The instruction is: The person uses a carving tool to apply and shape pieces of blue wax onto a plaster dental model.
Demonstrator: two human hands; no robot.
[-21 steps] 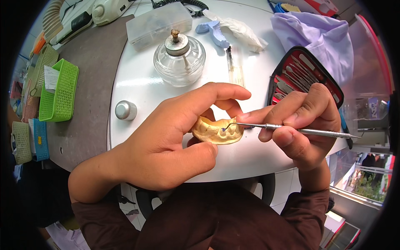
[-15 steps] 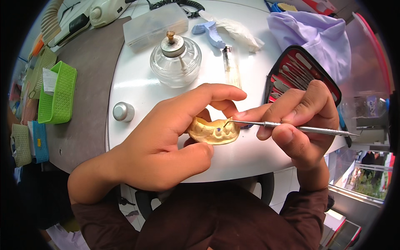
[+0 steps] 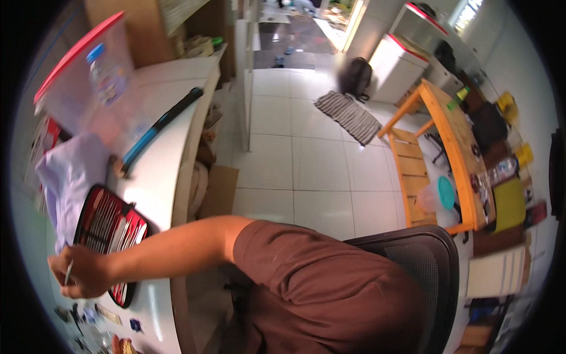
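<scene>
My right hand (image 3: 88,274) is at the left, closed around a thin metal dental carving tool (image 3: 69,271), of which only a short silver piece shows. Beside that wrist lies a zipped black case (image 3: 94,200) with a red lining, spread out and filled with slim metal instruments. Down at the lower left edge, a small part of my left hand (image 3: 116,344) shows against a yellowish dental cast (image 3: 128,348). Most of that hand and cast is cut off by the picture's edge.
A lilac cloth (image 3: 76,171), a clear bottle with a blue cap (image 3: 108,79) and a blue-and-black rod (image 3: 154,134) are on the white table (image 3: 159,203). Behind me are a mesh chair (image 3: 413,265), a striped mat (image 3: 348,117) and a wooden table (image 3: 448,147).
The view has swung far to the right, toward the room and doorway. Both hands have shifted to the lower left of the picture; the carving tool's tip no longer shows at the cast.
</scene>
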